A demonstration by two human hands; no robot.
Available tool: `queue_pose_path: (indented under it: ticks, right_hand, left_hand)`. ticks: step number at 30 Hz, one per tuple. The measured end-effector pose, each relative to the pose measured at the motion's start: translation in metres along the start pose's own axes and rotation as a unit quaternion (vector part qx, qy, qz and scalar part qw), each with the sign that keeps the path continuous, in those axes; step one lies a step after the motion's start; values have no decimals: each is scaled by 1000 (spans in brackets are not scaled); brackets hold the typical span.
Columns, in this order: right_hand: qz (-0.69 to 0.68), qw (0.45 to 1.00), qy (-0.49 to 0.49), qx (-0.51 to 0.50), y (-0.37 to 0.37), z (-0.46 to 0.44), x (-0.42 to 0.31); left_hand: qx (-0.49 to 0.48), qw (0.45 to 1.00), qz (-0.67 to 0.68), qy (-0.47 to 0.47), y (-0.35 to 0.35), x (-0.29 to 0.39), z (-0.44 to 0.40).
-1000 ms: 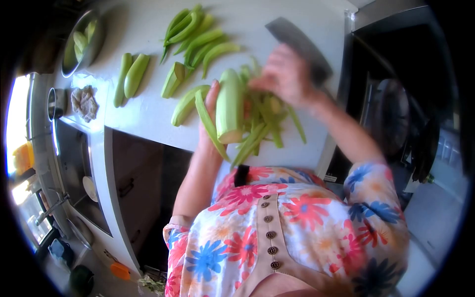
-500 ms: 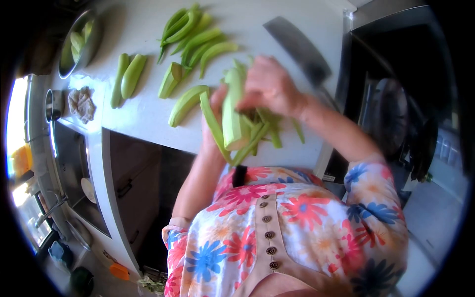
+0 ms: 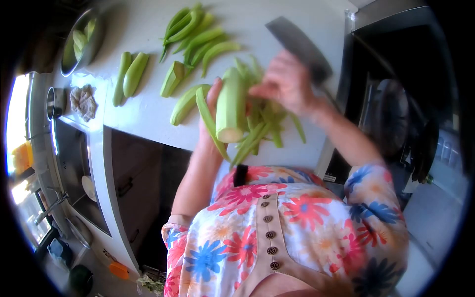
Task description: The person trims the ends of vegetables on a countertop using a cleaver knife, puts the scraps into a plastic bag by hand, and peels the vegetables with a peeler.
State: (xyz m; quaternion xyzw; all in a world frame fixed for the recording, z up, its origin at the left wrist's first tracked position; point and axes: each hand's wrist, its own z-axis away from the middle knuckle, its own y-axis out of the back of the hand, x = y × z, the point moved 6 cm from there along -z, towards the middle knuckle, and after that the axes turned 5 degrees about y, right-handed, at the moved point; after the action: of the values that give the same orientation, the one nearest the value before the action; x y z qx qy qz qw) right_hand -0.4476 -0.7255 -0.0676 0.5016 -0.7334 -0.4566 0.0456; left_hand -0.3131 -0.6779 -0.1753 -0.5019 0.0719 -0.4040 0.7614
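Observation:
My left hand [image 3: 212,99] is wrapped round a thick, pale green peeled gourd [image 3: 231,106] and holds it above the counter, its cut end towards me. A long strip of green peel [image 3: 208,121] hangs beside that hand. My right hand [image 3: 288,85] is just right of the gourd, its fingers curled closed. Whatever is in those fingers, if anything, is hidden. Below and behind the right hand lies a heap of green peel strips [image 3: 269,126]. A gourd piece [image 3: 184,106] rests to the left of my left hand.
A cleaver [image 3: 299,47] lies beyond my right hand. Unpeeled ridged gourds [image 3: 185,27] are bunched at the back, with a short piece [image 3: 172,79] nearer. Two gourds [image 3: 133,74], a crumpled cloth [image 3: 83,103] and a metal bowl [image 3: 94,49] holding pieces stand left. A stove [image 3: 391,99] adjoins at right.
My right hand has moved right, away from the gourd. The gourd has shifted slightly left and towards me, showing more of its cut end.

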Motion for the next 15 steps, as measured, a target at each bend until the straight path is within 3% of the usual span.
queue_pose_path:
  ticks: [3, 11, 15]
  right_hand:
    - [-36, 998, 50, 14, 2, -5, -32]
    - [-93, 992, 79, -33, -12, -7, -32]
    - [-20, 999, 30, -23, -28, -6, 18]
  left_hand:
    - [48, 989, 139, -11, -16, -1, -2]
    - [58, 989, 135, -35, -8, -4, -6]
    - [53, 995, 79, -15, -5, -17, 10]
